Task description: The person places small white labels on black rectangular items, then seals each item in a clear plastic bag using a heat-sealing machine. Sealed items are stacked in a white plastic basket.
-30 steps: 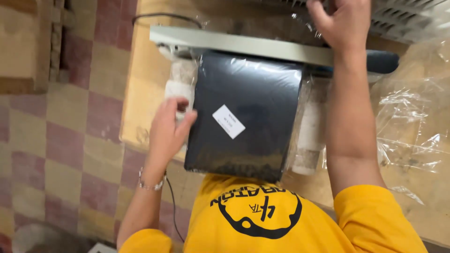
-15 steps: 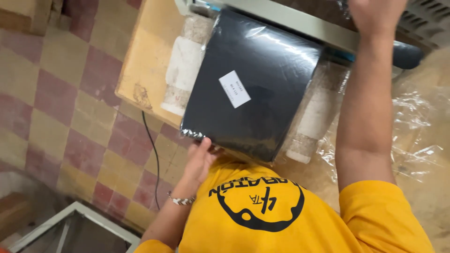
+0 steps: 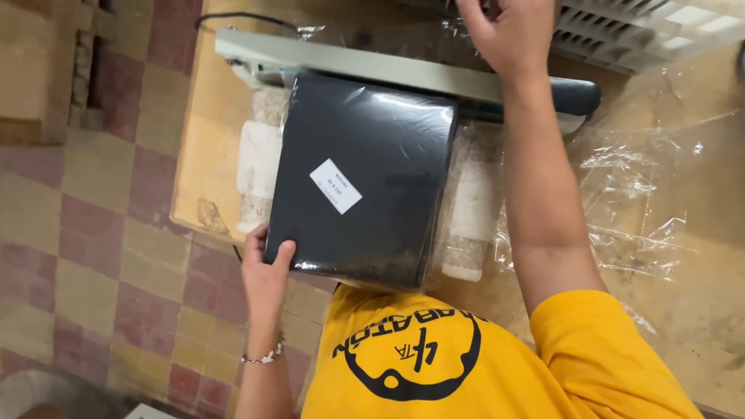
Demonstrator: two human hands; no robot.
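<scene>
Checkered tile floor [image 3: 93, 233] beside a worn tabletop [image 3: 683, 256]: your left hand [image 3: 266, 271] pinches the near corner of the flat black film-wrapped pack [image 3: 365, 178], stiff, likely slick, best held by its edges, while your right hand [image 3: 508, 35] presses the sealer bar [image 3: 372, 66], grip unclear.

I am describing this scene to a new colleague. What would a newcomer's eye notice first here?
First, the black packet wrapped in clear film, with a white label, in the middle on the wooden table. The left hand grips its near left corner, while the right hand reaches up to the long grey sealer bar at its far edge. Crumpled clear plastic lies to the right.
</scene>
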